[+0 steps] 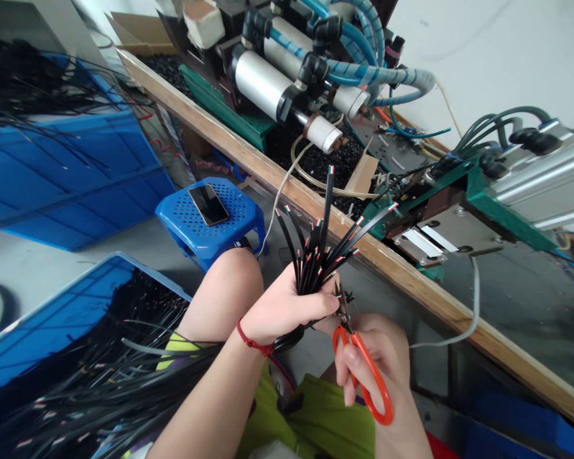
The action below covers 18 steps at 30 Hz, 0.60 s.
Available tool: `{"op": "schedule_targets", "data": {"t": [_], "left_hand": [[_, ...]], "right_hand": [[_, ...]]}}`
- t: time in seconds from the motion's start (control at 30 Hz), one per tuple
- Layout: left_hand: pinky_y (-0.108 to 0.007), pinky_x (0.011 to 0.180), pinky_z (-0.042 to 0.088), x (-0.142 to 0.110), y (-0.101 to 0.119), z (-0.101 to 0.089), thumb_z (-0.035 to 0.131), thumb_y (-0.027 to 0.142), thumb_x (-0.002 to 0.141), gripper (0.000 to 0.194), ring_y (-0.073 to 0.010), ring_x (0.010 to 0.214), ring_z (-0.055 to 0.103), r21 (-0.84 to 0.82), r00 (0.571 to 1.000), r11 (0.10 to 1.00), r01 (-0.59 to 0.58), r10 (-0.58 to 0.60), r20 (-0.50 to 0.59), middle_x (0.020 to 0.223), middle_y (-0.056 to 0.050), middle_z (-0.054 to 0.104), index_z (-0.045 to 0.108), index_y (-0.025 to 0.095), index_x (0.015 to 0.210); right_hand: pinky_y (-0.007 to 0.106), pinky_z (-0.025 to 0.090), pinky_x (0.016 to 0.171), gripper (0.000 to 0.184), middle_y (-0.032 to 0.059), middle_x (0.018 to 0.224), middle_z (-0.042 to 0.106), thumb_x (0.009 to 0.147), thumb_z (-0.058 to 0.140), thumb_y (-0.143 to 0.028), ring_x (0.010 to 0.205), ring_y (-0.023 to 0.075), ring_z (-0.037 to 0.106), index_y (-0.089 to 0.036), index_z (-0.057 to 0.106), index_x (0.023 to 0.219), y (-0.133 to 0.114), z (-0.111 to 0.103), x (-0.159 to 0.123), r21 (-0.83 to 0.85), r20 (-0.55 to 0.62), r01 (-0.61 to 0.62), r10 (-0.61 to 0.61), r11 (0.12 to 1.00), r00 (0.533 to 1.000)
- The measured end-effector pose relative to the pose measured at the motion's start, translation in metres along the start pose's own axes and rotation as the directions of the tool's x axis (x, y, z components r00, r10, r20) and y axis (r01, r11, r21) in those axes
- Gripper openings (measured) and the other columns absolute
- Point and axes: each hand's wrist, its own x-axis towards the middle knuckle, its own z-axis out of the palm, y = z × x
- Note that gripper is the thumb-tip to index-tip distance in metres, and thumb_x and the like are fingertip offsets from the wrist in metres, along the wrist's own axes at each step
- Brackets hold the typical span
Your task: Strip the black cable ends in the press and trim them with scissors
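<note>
My left hand (299, 299), with a red cord on its wrist, is closed around a bundle of black flat cables (310, 268). Their cut ends fan upward and show small red, white and green wire tips. In my right hand (363, 363) is a pair of scissors (380, 408) with orange handles, its fingers through the loops. The scissor blades point up beside my left thumb, close to the bundle's right side. A small dark scrap sits by the blade tips; whether the blades touch a cable I cannot tell. The cables' lower lengths trail left across my lap.
A wooden-edged bench (411, 280) runs diagonally ahead, carrying pneumatic cylinders (263, 83) and black scraps. A phone (209, 204) lies on a blue stool (172, 213). Blue crates (71, 172) of black cables stand at left. A grey cable (477, 299) hangs from the bench.
</note>
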Motion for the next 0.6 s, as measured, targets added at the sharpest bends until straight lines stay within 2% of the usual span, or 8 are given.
{"op": "schedule_targets", "data": {"t": [0.13, 0.4, 0.6], "left_hand": [[-0.029, 0.054, 0.029, 0.000, -0.001, 0.000, 0.087, 0.028, 0.082, 0.042, -0.0105, 0.054, 0.037, -0.013, 1.000, 1.000, -0.016, 0.016, 0.007, 0.054, 0.006, 0.045, 0.050, 0.023, 0.062], [-0.030, 0.055, 0.029, -0.001, 0.000, 0.000, 0.091, 0.034, 0.082, 0.047, -0.0116, 0.055, 0.037, -0.021, 1.000, 1.000, -0.017, 0.017, 0.002, 0.053, 0.006, 0.044, 0.050, 0.024, 0.061], [-0.031, 0.054, 0.028, -0.002, -0.002, -0.002, 0.090, 0.033, 0.089, 0.048, -0.0109, 0.054, 0.036, -0.053, 0.999, 0.998, -0.018, 0.020, 0.049, 0.054, 0.006, 0.044, 0.051, 0.023, 0.063]], "right_hand": [[0.019, 0.031, 0.047, 0.084, -0.0017, 0.055, 0.052, 0.077, 0.086, -0.095, 0.044, 0.0083, 0.054, -0.016, 0.064, 0.060, 0.000, 0.002, -0.001, 0.015, -0.022, 0.001, -0.001, 1.000, 1.000], [0.019, 0.033, 0.044, 0.081, -0.0008, 0.054, 0.054, 0.082, 0.084, -0.092, 0.042, 0.0083, 0.053, -0.017, 0.064, 0.059, 0.005, 0.000, 0.001, -0.015, -0.017, 0.065, -0.065, 0.998, 0.998], [0.022, 0.042, 0.042, 0.075, -0.0002, 0.053, 0.057, 0.085, 0.085, -0.088, 0.040, 0.0110, 0.055, -0.020, 0.065, 0.060, 0.015, 0.008, -0.003, -0.019, -0.090, 0.075, -0.076, 0.997, 0.993]]}}
